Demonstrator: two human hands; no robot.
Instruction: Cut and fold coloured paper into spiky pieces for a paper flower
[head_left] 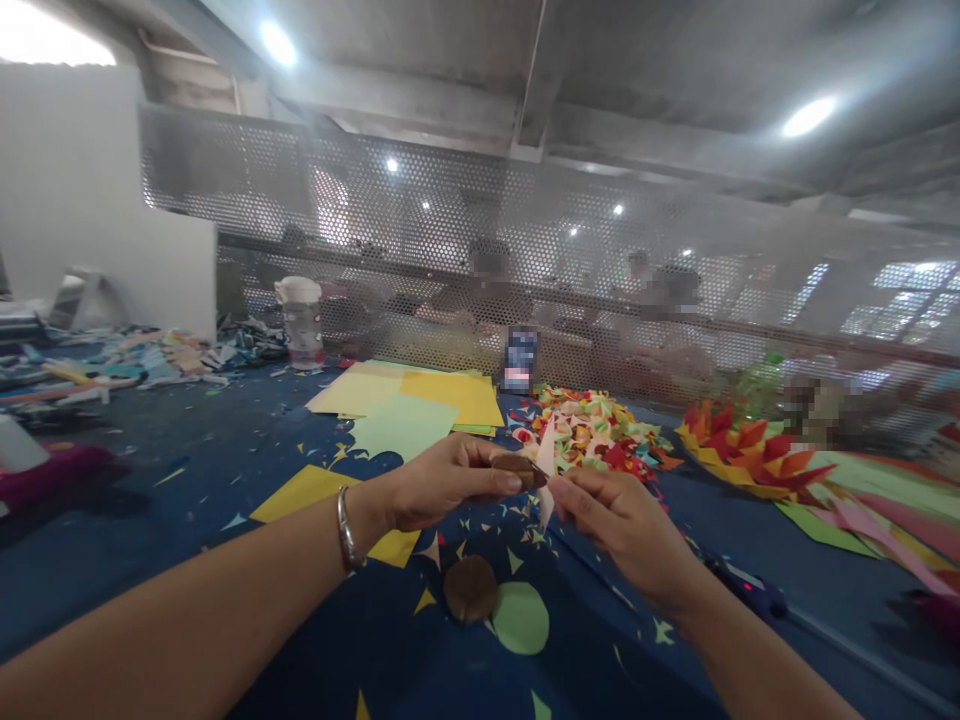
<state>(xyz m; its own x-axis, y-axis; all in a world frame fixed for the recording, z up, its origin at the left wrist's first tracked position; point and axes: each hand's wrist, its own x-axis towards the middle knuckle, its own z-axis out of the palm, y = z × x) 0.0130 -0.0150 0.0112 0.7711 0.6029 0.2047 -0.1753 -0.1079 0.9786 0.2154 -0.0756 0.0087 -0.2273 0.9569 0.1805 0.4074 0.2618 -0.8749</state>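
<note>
My left hand (450, 482), with a silver bracelet at the wrist, pinches a brown round piece (511, 463) between thumb and fingers. Close against its right end, my right hand (600, 508) is closed on a pale pink piece of paper (549, 450) that stands upright. Whether the brown piece and the pink paper are joined cannot be made out. Below the hands, a brown disc (471, 588) lies on the dark blue table, its right edge meeting a light green paper circle (521, 618). Small paper scraps (514, 560) are scattered around them.
Yellow and pale green sheets (405, 420) lie behind my left hand, and a yellow sheet (307, 490) under that arm. Beyond my right hand is a heap of colourful cut paper (600, 430). Orange paper flowers (750, 450), a phone (520, 358) and a cup (301, 320) stand farther off.
</note>
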